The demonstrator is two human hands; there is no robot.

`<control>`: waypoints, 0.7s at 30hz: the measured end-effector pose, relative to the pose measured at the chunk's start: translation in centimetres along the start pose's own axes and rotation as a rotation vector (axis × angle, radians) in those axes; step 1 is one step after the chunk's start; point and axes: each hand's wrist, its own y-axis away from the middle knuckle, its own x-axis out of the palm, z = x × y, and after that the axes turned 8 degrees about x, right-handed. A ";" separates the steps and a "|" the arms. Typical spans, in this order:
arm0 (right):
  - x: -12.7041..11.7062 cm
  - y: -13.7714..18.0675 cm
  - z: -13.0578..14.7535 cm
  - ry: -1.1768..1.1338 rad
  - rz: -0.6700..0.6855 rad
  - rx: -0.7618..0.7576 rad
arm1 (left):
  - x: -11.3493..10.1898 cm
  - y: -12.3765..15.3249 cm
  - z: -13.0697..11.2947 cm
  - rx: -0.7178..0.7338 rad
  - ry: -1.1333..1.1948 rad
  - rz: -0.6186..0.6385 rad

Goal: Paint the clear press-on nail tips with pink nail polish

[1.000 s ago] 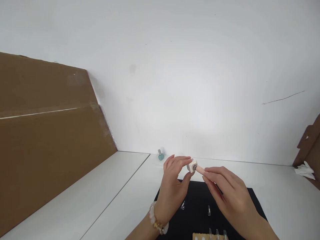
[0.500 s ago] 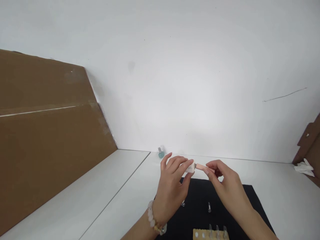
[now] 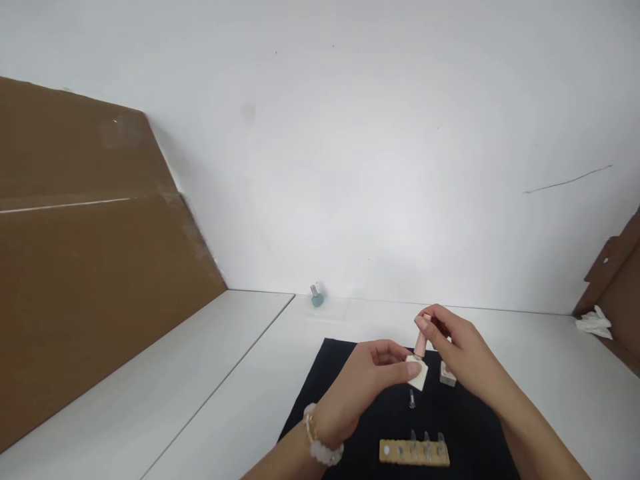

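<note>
A small white square nail polish bottle [image 3: 418, 375] is pinched between the thumb and fingers of my left hand [image 3: 365, 380]. My right hand [image 3: 460, 347] grips its pink cap [image 3: 421, 344], which stands tilted at the bottle's neck; whether it is screwed tight I cannot tell. Both hands are above the black mat [image 3: 320, 373]. Just below the bottle a small clear nail tip [image 3: 412, 400] rests on the mat. Beyond it, nearer to me, lies a wooden strip [image 3: 415, 460] with several clear tips standing on it. Partly behind my right hand sits another small white bottle or block [image 3: 447, 375].
At the back, by the wall, stands a blue-green nail polish bottle [image 3: 317, 298]. Brown cardboard [image 3: 90, 287] walls the left side. On the right a crumpled white tissue [image 3: 595, 323] lies beside more cardboard [image 3: 620, 300]. The table [image 3: 210, 373] is white.
Both hands have shifted right and nearer to me. The bottle has turned from lying sideways to more upright, cap now on top. The view has dipped, showing more of the wooden strip.
</note>
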 end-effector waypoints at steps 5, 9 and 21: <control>-0.7 -0.5 -0.4 -0.071 0.125 0.057 | 0.5 -0.2 1.2 -0.061 0.148 0.051; -0.3 0.3 -0.1 0.044 0.042 -0.026 | 1.4 -0.5 2.8 0.083 0.057 -0.028; -0.6 0.3 0.3 0.256 0.003 0.073 | 1.2 -1.0 1.7 -0.060 0.094 0.149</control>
